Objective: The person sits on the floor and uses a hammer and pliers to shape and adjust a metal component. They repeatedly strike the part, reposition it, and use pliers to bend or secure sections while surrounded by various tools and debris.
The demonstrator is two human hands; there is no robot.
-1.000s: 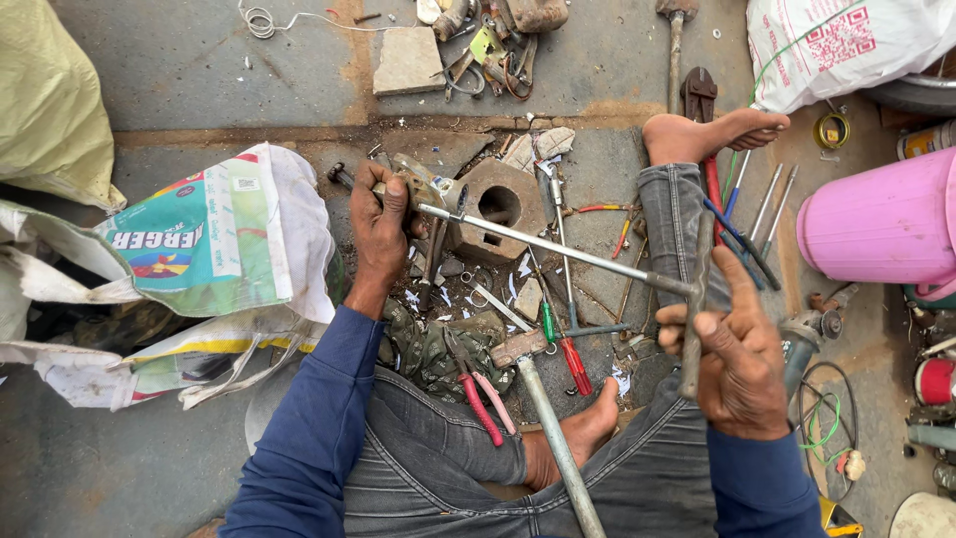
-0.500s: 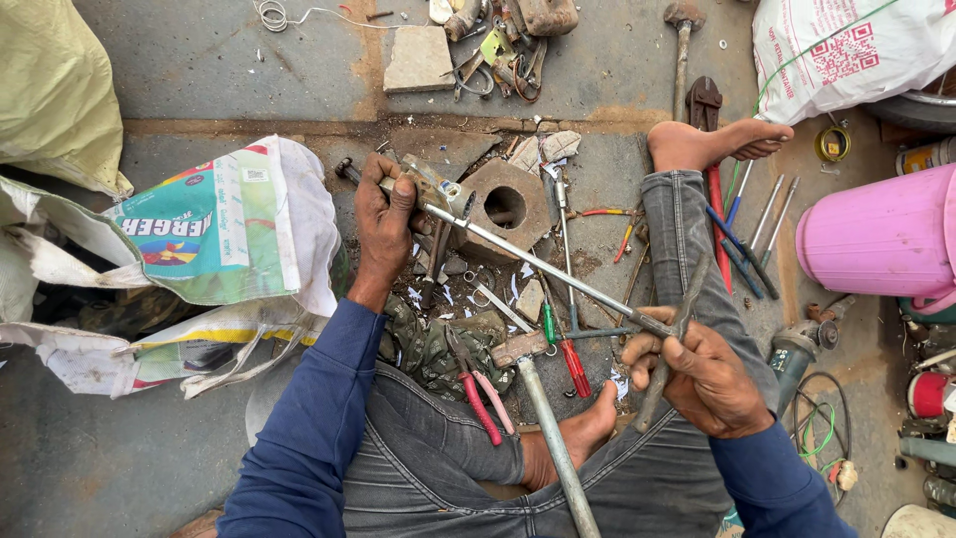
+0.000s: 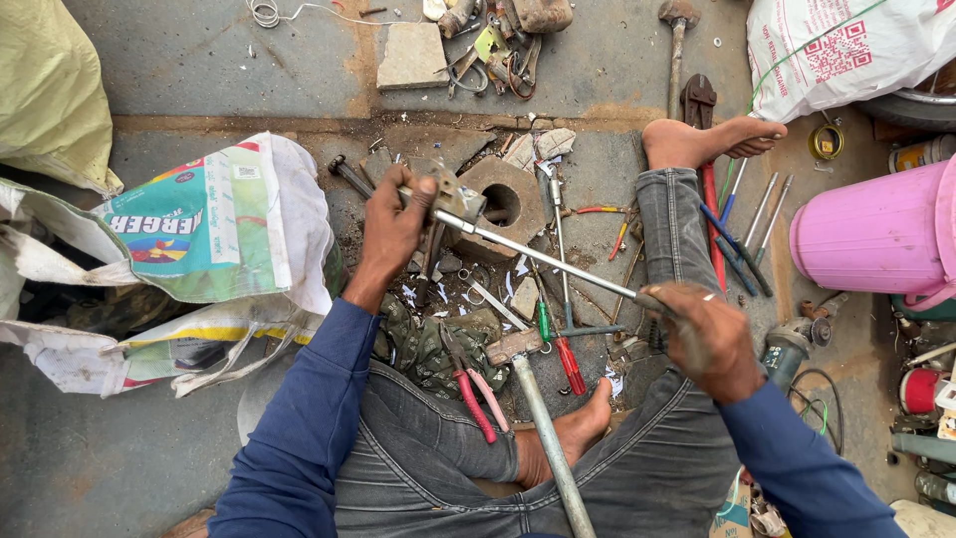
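Mid-job: left hand (image 3: 391,227) clamps fitting (image 3: 456,198), right hand (image 3: 709,339) fists rod (image 3: 543,254) end. Next, guessing: steady twist.

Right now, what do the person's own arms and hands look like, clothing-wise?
Both arms wear long dark-blue sleeves reaching the wrists, slightly creased. The left hand and right hand are bare: no gloves, and no rings, watch or bands that I can make out. No markings show on the sleeves.
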